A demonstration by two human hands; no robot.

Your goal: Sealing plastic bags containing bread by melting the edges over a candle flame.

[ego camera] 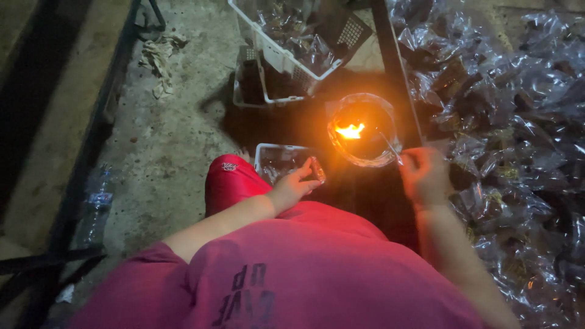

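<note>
My left hand (294, 184) holds a small clear plastic packet (316, 170) with dark contents, just left of a small flame (351, 130). The flame burns inside a round glass bowl (373, 159) on the floor. My right hand (423, 176) pinches a thin stick or wire (390, 148) whose tip reaches toward the bowl's rim. Below me I see my red shirt and red shorts.
A large heap of clear filled packets (512, 122) lies at the right. A white plastic crate (277, 52) with more packets stands ahead, and a small clear tray (277, 159) by my knee. A plastic bottle (97, 201) lies at the left on the concrete floor.
</note>
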